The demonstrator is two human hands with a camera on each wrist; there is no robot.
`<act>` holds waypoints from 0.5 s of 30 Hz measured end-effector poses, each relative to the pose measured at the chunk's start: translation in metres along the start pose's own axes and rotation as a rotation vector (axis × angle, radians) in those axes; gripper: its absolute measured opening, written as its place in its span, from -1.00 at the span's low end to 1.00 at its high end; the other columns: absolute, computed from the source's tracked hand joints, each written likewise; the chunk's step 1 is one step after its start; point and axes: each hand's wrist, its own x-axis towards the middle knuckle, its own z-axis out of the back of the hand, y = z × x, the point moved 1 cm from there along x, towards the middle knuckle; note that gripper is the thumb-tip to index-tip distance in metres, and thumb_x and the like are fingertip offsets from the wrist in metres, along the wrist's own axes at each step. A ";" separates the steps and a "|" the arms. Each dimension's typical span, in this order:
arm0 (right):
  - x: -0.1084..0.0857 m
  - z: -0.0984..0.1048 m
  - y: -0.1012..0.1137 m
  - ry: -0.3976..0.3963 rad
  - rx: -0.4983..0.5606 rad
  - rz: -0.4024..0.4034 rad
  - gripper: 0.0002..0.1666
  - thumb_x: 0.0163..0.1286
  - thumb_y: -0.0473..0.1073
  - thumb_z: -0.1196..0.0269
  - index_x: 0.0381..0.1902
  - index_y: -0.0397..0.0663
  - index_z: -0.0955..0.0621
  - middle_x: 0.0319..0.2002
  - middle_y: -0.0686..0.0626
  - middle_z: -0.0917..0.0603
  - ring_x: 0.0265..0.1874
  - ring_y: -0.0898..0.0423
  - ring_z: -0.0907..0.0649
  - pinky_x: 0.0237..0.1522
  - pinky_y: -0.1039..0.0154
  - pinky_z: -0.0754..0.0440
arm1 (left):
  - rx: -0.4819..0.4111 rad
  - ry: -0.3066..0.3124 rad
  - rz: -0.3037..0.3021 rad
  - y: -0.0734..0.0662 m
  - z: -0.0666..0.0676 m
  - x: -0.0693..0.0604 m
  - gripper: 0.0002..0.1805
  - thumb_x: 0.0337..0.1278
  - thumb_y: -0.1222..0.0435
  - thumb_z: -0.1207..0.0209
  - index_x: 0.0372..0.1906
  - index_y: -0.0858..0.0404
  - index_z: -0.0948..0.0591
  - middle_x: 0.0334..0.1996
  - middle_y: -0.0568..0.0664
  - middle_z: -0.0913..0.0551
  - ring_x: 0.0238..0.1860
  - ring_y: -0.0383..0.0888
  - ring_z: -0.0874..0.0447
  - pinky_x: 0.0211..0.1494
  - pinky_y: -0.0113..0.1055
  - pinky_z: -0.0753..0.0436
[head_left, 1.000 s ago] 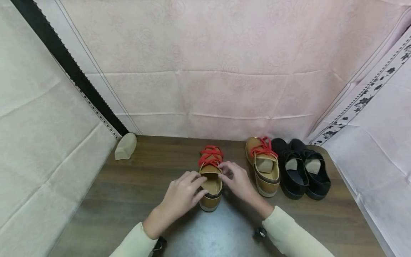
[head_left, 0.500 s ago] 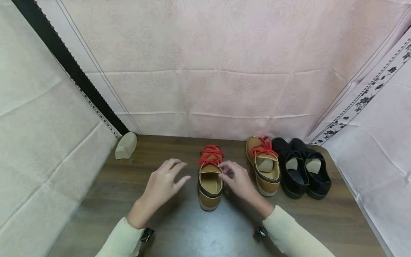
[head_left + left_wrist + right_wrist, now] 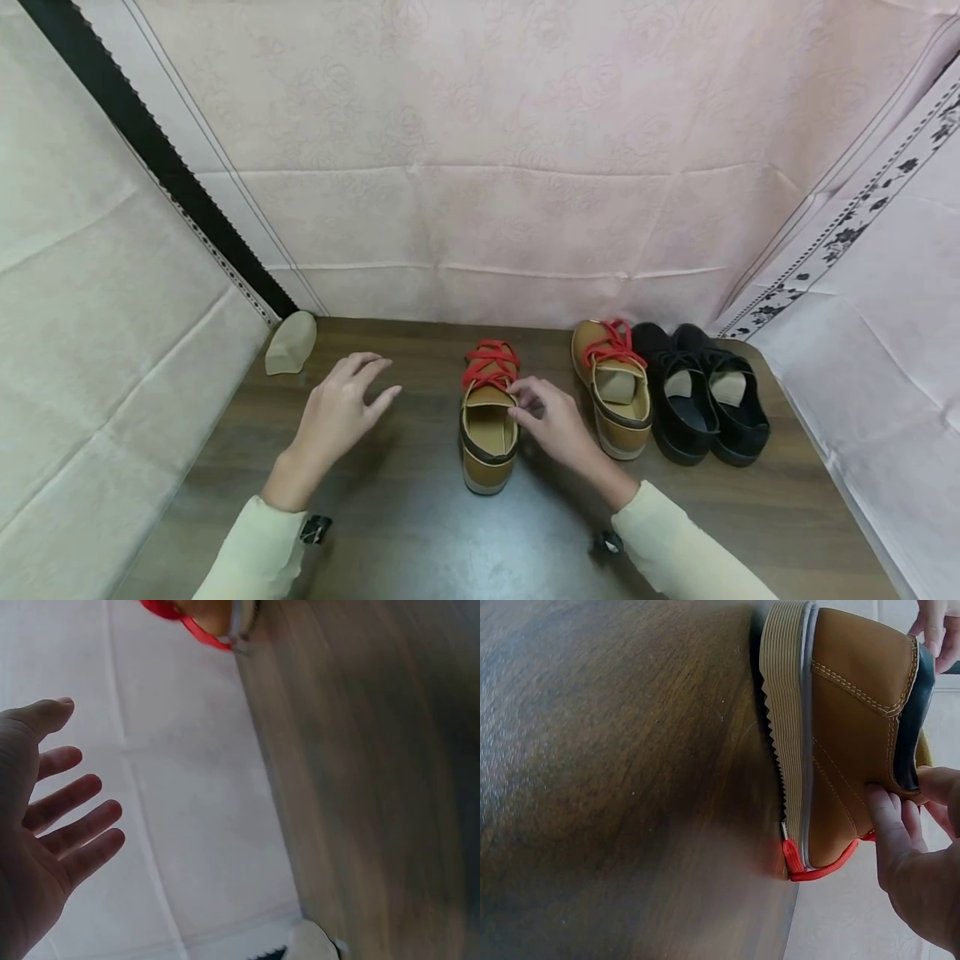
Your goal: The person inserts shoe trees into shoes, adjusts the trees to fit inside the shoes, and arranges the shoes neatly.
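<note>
A tan shoe (image 3: 486,473) with red laces (image 3: 491,365) stands on the brown wooden surface, toe towards the back wall and its inside visible. My right hand (image 3: 553,423) pinches the right side of its collar; in the right wrist view the thumb is at the collar's rim and the fingers (image 3: 889,821) lie against the outer side. Left of the shoe, my left hand (image 3: 333,417) is in the air with fingers spread and nothing in it. Further left, a cream-coloured shoe insert (image 3: 291,343) lies in the back corner, close beyond the left hand.
To the right stand a second tan shoe (image 3: 621,433) with red laces and two black shoes (image 3: 678,450), each with a pale insert inside. Cloth-covered walls (image 3: 487,208) bound the surface at the back and both sides.
My left hand has left the tan shoe's collar and moved left towards the cream insert, its fingers spreading. My right hand has stayed at the shoe, which stands nearly unmoved.
</note>
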 end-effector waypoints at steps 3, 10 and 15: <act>0.000 0.000 0.000 0.004 0.000 -0.011 -0.71 0.31 -0.27 -0.46 -0.05 0.07 -0.67 -0.34 0.10 -0.64 -0.26 0.20 -0.67 -0.11 0.21 -0.74 | 0.012 -0.013 0.005 0.015 -0.002 -0.003 -0.55 0.04 0.17 -0.54 0.02 0.29 -0.74 -0.02 0.17 -0.70 -0.06 0.13 -0.72 -0.27 -0.03 -0.76; 0.000 0.000 0.000 0.002 -0.003 -0.012 -0.71 0.31 -0.26 -0.47 -0.05 0.07 -0.67 -0.34 0.11 -0.64 -0.27 0.21 -0.67 -0.11 0.23 -0.73 | 0.030 0.003 0.067 0.039 -0.002 -0.005 -0.48 0.05 0.16 -0.53 0.09 0.31 -0.71 0.05 0.26 -0.67 0.09 0.21 -0.65 -0.09 0.08 -0.74; 0.001 0.000 0.001 0.003 0.000 -0.017 -0.70 0.30 -0.27 -0.47 -0.05 0.07 -0.68 -0.34 0.11 -0.64 -0.26 0.21 -0.67 -0.09 0.23 -0.73 | 0.039 0.010 0.103 0.052 -0.001 -0.006 -0.41 0.06 0.16 -0.52 0.17 0.34 -0.66 0.11 0.32 -0.63 0.16 0.28 -0.60 -0.02 0.15 -0.71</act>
